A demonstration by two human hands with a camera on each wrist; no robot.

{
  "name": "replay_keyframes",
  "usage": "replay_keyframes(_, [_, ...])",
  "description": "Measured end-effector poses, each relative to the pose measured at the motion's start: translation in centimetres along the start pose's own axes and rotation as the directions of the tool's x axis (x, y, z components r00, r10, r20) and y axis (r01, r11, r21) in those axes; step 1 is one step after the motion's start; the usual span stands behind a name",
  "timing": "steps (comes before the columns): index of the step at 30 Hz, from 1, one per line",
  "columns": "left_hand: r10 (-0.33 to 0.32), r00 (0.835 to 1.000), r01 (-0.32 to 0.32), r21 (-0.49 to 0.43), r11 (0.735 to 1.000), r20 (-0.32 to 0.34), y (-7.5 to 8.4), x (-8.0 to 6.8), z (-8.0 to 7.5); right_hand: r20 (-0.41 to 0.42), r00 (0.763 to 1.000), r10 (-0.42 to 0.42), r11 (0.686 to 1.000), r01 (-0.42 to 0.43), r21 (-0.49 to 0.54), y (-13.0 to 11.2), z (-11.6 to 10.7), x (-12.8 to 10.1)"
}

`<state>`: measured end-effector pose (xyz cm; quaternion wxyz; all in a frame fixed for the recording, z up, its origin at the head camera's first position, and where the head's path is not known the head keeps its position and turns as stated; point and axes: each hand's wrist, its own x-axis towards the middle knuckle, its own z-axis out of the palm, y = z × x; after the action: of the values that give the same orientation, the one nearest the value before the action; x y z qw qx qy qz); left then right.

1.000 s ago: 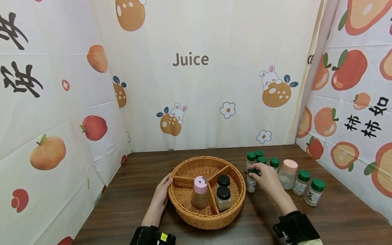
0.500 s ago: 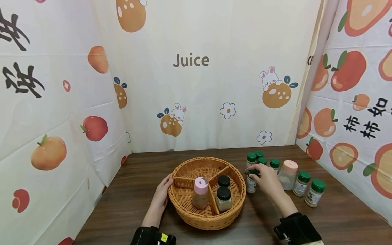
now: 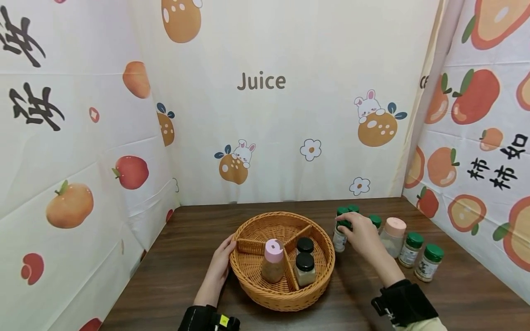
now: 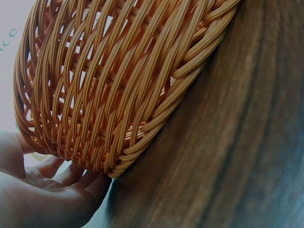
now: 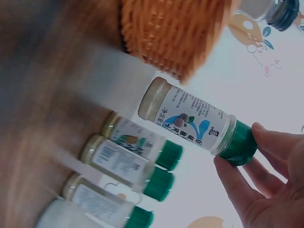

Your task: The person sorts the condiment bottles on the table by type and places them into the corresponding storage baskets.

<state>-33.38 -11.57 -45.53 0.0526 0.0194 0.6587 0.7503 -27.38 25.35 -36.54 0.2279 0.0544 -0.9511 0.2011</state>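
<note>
A round wicker basket (image 3: 252, 271) with dividers stands mid-table. It holds a pink-lidded bottle (image 3: 273, 264) and two black-capped jars (image 3: 305, 269). My left hand (image 3: 225, 255) rests with relaxed fingers against the basket's left wall (image 4: 95, 95); the left wrist view shows my left hand (image 4: 61, 178) low on the weave. My right hand (image 3: 345, 227) pinches the green cap of a small spice jar (image 3: 339, 240) just right of the basket. In the right wrist view, my right hand (image 5: 240, 145) holds this jar (image 5: 185, 114) by the cap, clear of the table.
Several green-capped jars (image 3: 411, 249) and a peach-lidded bottle (image 3: 391, 236) stand on the dark wooden table (image 3: 186, 257) right of my hand, with more of those jars (image 5: 133, 142) close under the held one. Printed cloth walls (image 3: 265, 115) close the back and sides.
My right hand has lifted the green-capped jar slightly off the table, beside the basket. The left hand has stayed on the basket.
</note>
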Motion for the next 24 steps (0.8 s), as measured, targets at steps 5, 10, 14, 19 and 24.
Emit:
replay_keyframes(5, [-0.003,1.0,0.003,0.002,1.0,-0.01,0.0,0.1,0.1,-0.028,0.998,-0.048,0.999,0.047,-0.011,-1.1,-0.8,0.8])
replay_keyframes(10, [-0.004,1.0,0.004,0.005,1.0,-0.003,0.1,0.0,0.0,-0.048,0.996,-0.08,0.996,0.079,-0.03,-2.1,-1.3,1.7])
replay_keyframes(14, [-0.005,1.0,0.005,0.009,1.0,-0.006,0.1,0.1,0.0,-0.062,0.994,-0.092,0.996,0.091,-0.021,-2.8,-1.4,2.6])
replay_keyframes(19, [-0.01,1.0,0.01,0.001,1.0,-0.008,0.0,0.2,0.0,-0.072,0.991,-0.116,0.993,0.118,0.015,-3.9,-1.3,3.8])
replay_keyframes(24, [-0.003,1.0,0.003,0.001,1.0,-0.011,0.0,0.1,0.1,-0.049,0.991,-0.128,0.99,0.13,0.049,-5.2,-0.9,4.8])
